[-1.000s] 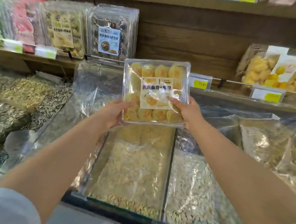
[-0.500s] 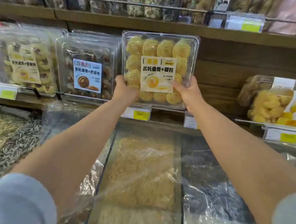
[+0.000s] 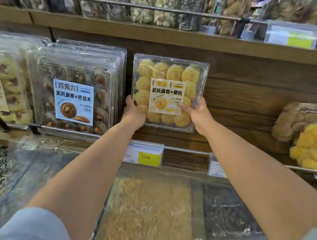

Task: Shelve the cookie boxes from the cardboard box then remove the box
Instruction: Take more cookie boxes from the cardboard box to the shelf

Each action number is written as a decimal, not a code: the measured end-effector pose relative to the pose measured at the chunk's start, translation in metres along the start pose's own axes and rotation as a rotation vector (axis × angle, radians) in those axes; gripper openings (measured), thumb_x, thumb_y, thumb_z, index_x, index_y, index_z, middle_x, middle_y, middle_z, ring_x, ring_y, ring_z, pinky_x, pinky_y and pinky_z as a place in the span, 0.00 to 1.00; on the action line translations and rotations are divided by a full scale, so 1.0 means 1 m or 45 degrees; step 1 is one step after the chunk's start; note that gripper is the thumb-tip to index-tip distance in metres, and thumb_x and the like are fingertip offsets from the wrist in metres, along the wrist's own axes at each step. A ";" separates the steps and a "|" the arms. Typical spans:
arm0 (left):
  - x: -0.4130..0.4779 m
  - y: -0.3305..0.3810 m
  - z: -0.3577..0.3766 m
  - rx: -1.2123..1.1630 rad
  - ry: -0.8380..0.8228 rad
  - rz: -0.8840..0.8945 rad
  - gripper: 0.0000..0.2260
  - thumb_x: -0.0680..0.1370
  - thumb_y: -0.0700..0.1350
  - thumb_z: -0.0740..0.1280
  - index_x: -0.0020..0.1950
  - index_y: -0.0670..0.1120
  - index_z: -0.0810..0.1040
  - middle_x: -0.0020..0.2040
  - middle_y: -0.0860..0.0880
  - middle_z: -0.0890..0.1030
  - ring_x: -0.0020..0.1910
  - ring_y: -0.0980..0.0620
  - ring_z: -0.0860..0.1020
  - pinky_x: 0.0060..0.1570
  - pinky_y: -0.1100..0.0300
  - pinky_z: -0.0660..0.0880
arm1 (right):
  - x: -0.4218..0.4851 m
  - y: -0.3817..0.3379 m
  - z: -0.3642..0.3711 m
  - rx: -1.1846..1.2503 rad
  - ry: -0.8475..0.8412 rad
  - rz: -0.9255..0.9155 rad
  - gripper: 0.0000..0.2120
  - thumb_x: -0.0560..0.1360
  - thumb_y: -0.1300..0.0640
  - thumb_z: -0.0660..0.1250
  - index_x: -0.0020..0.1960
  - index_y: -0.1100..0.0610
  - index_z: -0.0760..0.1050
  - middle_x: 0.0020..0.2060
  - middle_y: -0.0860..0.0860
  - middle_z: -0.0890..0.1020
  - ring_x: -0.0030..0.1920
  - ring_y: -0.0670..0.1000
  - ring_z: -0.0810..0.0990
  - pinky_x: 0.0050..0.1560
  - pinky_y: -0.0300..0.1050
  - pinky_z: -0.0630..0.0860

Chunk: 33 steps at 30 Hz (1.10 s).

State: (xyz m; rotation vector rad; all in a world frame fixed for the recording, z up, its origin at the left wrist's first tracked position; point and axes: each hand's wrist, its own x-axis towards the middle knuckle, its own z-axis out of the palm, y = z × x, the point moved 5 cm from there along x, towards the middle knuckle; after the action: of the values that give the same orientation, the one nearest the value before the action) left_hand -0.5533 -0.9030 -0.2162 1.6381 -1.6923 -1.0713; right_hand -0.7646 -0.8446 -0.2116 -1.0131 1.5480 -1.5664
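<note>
Over the middle shelf, the cookie box is held upright, label outward, gripped at its lower corners: left hand on the lower-left edge, right hand on the lower-right, fingers curled round the plastic. It is squarely ahead of both hands, neither nearer, flat face toward the wooden back panel. Its base seems just clear of the ledge, though contact cannot be told. A narrow gap is seen beside the chocolate boxes; film-covered bulk bins lie below. No cardboard box is seen.
</note>
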 end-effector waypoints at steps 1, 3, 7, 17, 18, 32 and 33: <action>0.002 -0.002 0.002 0.041 -0.017 -0.012 0.37 0.79 0.49 0.63 0.78 0.53 0.39 0.73 0.41 0.64 0.66 0.39 0.70 0.60 0.48 0.69 | 0.003 0.002 0.000 -0.002 0.015 0.002 0.21 0.73 0.58 0.72 0.59 0.47 0.65 0.54 0.47 0.78 0.58 0.51 0.78 0.56 0.48 0.77; 0.005 -0.006 0.005 0.108 -0.047 -0.038 0.39 0.79 0.48 0.63 0.77 0.54 0.35 0.74 0.41 0.63 0.66 0.39 0.70 0.61 0.49 0.69 | 0.006 0.003 0.001 -0.013 0.036 0.000 0.22 0.73 0.57 0.73 0.59 0.47 0.65 0.57 0.49 0.78 0.58 0.51 0.77 0.59 0.51 0.77; 0.002 -0.007 0.004 0.144 -0.062 -0.090 0.43 0.79 0.43 0.64 0.75 0.55 0.30 0.73 0.41 0.63 0.60 0.41 0.74 0.50 0.52 0.72 | 0.014 -0.003 0.004 -0.219 0.035 0.000 0.34 0.69 0.48 0.75 0.70 0.54 0.63 0.67 0.51 0.74 0.65 0.52 0.73 0.65 0.50 0.72; -0.019 0.003 0.005 0.199 -0.108 0.000 0.39 0.79 0.46 0.62 0.77 0.43 0.35 0.58 0.40 0.78 0.49 0.43 0.79 0.38 0.56 0.73 | 0.008 0.002 0.000 -0.521 0.241 0.198 0.37 0.71 0.48 0.73 0.72 0.59 0.59 0.66 0.56 0.72 0.64 0.57 0.72 0.59 0.47 0.70; -0.021 0.004 0.002 0.144 -0.108 -0.002 0.39 0.79 0.46 0.61 0.77 0.43 0.35 0.58 0.40 0.78 0.48 0.43 0.79 0.37 0.56 0.73 | 0.004 0.002 -0.001 -0.507 0.260 0.209 0.39 0.71 0.49 0.73 0.73 0.58 0.57 0.67 0.56 0.71 0.64 0.57 0.72 0.61 0.48 0.70; -0.098 0.042 -0.016 0.061 -0.159 0.357 0.23 0.78 0.43 0.61 0.74 0.47 0.62 0.62 0.46 0.74 0.46 0.47 0.75 0.34 0.59 0.68 | -0.075 -0.041 -0.016 -0.607 0.178 0.235 0.40 0.72 0.56 0.73 0.77 0.59 0.55 0.74 0.57 0.64 0.72 0.57 0.65 0.69 0.51 0.65; -0.109 0.042 -0.017 0.036 -0.148 0.369 0.22 0.78 0.43 0.61 0.73 0.47 0.63 0.60 0.46 0.75 0.45 0.47 0.75 0.34 0.59 0.69 | -0.084 -0.044 -0.017 -0.592 0.177 0.236 0.40 0.72 0.56 0.73 0.76 0.59 0.56 0.74 0.57 0.64 0.72 0.58 0.65 0.69 0.52 0.65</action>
State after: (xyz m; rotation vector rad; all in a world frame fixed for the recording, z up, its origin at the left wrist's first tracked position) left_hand -0.5504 -0.8013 -0.1570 1.3165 -1.9566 -1.0177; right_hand -0.7405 -0.7599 -0.1719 -0.9800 2.1005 -1.1955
